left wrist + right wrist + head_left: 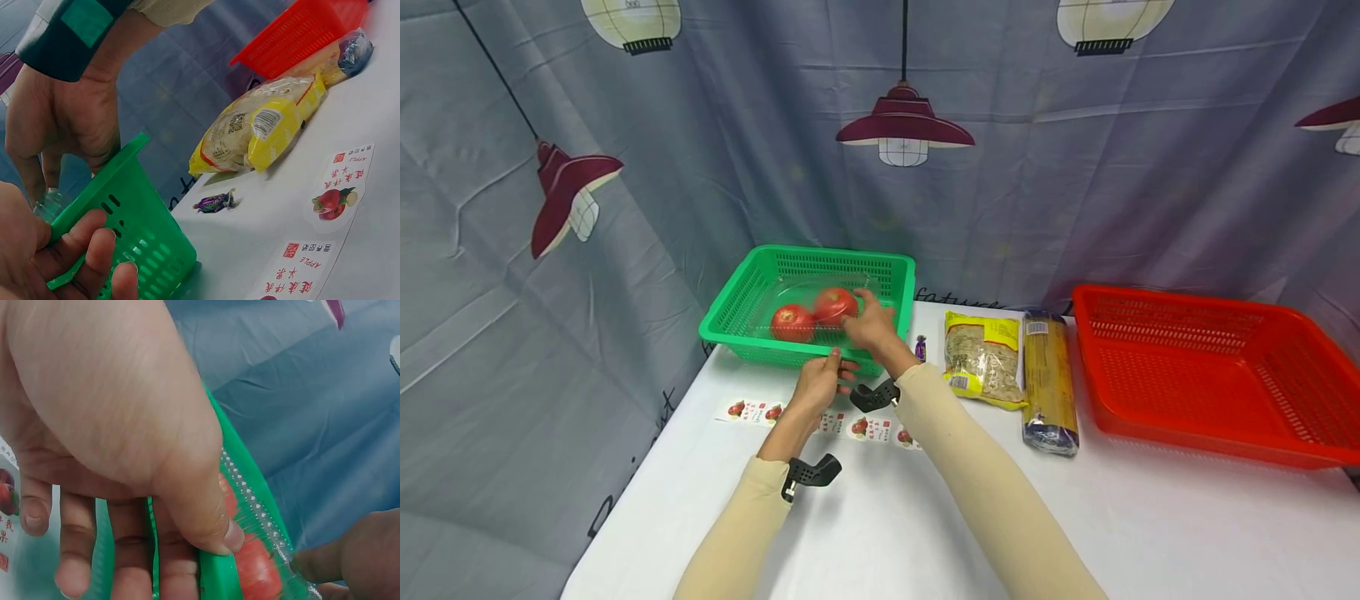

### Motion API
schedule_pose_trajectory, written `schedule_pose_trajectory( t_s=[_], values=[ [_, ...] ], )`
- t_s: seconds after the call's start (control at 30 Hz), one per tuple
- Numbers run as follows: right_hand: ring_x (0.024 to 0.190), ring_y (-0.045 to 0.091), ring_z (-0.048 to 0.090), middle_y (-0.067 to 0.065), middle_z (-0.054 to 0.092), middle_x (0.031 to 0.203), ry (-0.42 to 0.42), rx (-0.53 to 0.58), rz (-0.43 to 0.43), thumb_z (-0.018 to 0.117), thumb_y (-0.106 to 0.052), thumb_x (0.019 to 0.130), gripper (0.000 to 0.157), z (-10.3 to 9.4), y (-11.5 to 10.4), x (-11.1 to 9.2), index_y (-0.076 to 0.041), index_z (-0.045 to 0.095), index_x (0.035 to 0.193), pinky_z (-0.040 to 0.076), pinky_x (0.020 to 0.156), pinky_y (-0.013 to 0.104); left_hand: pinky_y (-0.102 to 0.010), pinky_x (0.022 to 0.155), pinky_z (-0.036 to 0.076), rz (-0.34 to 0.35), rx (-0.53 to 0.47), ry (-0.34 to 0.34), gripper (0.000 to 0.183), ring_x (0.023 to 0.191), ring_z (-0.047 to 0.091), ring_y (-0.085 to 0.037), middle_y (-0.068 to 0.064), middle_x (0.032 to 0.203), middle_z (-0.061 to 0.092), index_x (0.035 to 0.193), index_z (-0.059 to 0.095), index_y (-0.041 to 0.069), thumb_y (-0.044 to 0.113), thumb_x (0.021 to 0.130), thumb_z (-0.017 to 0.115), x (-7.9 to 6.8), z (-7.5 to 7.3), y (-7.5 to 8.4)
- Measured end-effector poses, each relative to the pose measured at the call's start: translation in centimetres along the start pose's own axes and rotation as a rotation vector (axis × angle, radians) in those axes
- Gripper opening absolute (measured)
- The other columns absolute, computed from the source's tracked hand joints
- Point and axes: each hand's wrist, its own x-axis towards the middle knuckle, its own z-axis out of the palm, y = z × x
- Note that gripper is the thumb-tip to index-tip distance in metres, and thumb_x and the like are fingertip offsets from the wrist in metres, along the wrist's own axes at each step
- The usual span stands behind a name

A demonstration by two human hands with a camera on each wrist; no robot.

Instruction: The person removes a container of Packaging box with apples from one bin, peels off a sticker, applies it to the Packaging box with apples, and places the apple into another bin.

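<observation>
A clear plastic container [758,323] with two red apples [793,323] inside lies in the green basket [741,283] at the back left of the table. My right hand [871,325] reaches over the basket and pinches the container's right edge; in the right wrist view its fingers [319,559] meet the clear ridged border. With the thumb over the basket's near rim and fingers along the outside wall, my left hand [816,387] grips the basket. That hand fills much of the right wrist view and hides part of the basket. The container's underside cannot be seen.
Apple-printed stickers [870,428] run in a row before the basket. Right of it lie a small purple wrapped candy [921,348], a yellow-and-clear food bag [985,358] and a long yellow package [1049,383]. A red basket [1195,400] stands farther right. A grey curtain [1000,208] hangs behind.
</observation>
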Motion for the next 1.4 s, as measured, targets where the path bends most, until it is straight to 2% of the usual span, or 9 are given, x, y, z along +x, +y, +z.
schedule_pose_trajectory(
  t_s=[0.1, 0.2, 0.3, 0.4, 0.57, 0.83, 1.07, 1.2, 1.4],
  values=[
    [0.062, 0.018, 0.048, 0.032, 0.034, 0.138, -0.006, 0.067, 0.016, 0.060, -0.008, 0.094, 0.060, -0.1, 0.1, 0.0, -0.021, 0.041, 0.149, 0.042, 0.053, 0.029, -0.044, 0.072, 0.048, -0.003, 0.004, 0.002, 0.050, 0.072, 0.063, -0.026, -0.009, 0.087, 0.064, 0.101, 0.071, -0.001, 0.032, 0.108, 0.034, 0.0, 0.0, 0.1],
    [0.049, 0.012, 0.042, 0.028, 0.047, 0.129, -0.011, 0.135, 0.007, 0.060, -0.004, 0.093, 0.060, -0.4, 0.3, 0.0, -0.021, 0.043, 0.148, 0.043, 0.051, 0.029, -0.041, 0.068, 0.046, -0.004, 0.012, -0.002, 0.051, 0.072, 0.063, -0.026, -0.007, 0.087, 0.064, 0.102, 0.071, 0.000, 0.034, 0.108, 0.034, -0.1, 0.1, 0.1],
    [0.052, 0.013, 0.046, 0.024, 0.053, 0.126, -0.021, 0.199, -0.016, 0.060, -0.003, 0.092, 0.060, -0.9, 0.4, -0.2, -0.019, 0.043, 0.148, 0.049, 0.055, 0.033, -0.039, 0.066, 0.045, -0.003, 0.015, -0.005, 0.051, 0.072, 0.063, -0.026, -0.007, 0.086, 0.064, 0.102, 0.072, 0.000, 0.035, 0.108, 0.035, -0.2, 0.1, 0.2],
    [0.055, 0.018, 0.051, 0.023, 0.050, 0.132, -0.056, 0.278, -0.031, 0.060, -0.003, 0.093, 0.060, -1.3, 0.6, -0.4, -0.017, 0.041, 0.149, 0.056, 0.063, 0.039, -0.039, 0.066, 0.046, 0.001, 0.005, -0.002, 0.050, 0.070, 0.062, -0.024, -0.007, 0.085, 0.064, 0.101, 0.071, 0.000, 0.033, 0.108, 0.035, -0.2, 0.1, 0.2],
    [0.054, 0.021, 0.056, 0.023, 0.051, 0.129, -0.082, 0.355, -0.023, 0.059, -0.003, 0.094, 0.061, -1.6, 0.8, -0.6, -0.020, 0.040, 0.149, 0.056, 0.071, 0.048, -0.039, 0.066, 0.046, 0.000, 0.011, 0.000, 0.050, 0.070, 0.061, -0.022, -0.007, 0.086, 0.064, 0.102, 0.071, 0.000, 0.035, 0.108, 0.035, -0.2, 0.0, 0.1],
    [0.082, 0.037, 0.065, 0.026, 0.048, 0.128, -0.087, 0.443, -0.029, 0.058, -0.001, 0.094, 0.060, -1.9, 1.2, -0.9, -0.020, 0.042, 0.148, 0.056, 0.072, 0.047, -0.044, 0.072, 0.047, -0.005, 0.009, -0.011, 0.052, 0.072, 0.062, -0.024, -0.008, 0.087, 0.064, 0.105, 0.070, -0.002, 0.035, 0.108, 0.034, -0.2, -0.1, 0.0],
    [0.063, 0.028, 0.062, 0.025, 0.046, 0.133, -0.110, 0.488, -0.030, 0.057, -0.002, 0.096, 0.060, -2.6, 1.2, -1.3, -0.021, 0.039, 0.150, 0.056, 0.074, 0.047, -0.051, 0.082, 0.048, 0.002, -0.004, -0.012, 0.052, 0.077, 0.063, -0.031, -0.010, 0.087, 0.064, 0.105, 0.070, -0.003, 0.034, 0.108, 0.034, -0.2, -0.1, -0.1],
    [0.079, 0.040, 0.067, 0.026, 0.048, 0.130, -0.112, 0.505, -0.032, 0.058, -0.003, 0.097, 0.060, -3.0, 1.1, -1.8, -0.021, 0.037, 0.151, 0.056, 0.075, 0.048, -0.050, 0.081, 0.048, -0.002, 0.002, -0.012, 0.053, 0.078, 0.063, -0.032, -0.011, 0.089, 0.064, 0.106, 0.070, -0.003, 0.035, 0.108, 0.034, -0.2, -0.1, 0.0],
    [0.094, 0.049, 0.064, 0.027, 0.051, 0.118, -0.104, 0.552, -0.033, 0.059, -0.001, 0.097, 0.062, -3.9, 1.2, -2.3, -0.021, 0.038, 0.151, 0.056, 0.074, 0.046, -0.049, 0.081, 0.049, -0.010, 0.000, -0.006, 0.053, 0.077, 0.063, -0.032, -0.011, 0.088, 0.064, 0.105, 0.071, -0.003, 0.036, 0.108, 0.034, -0.2, -0.1, 0.0]
  ],
)
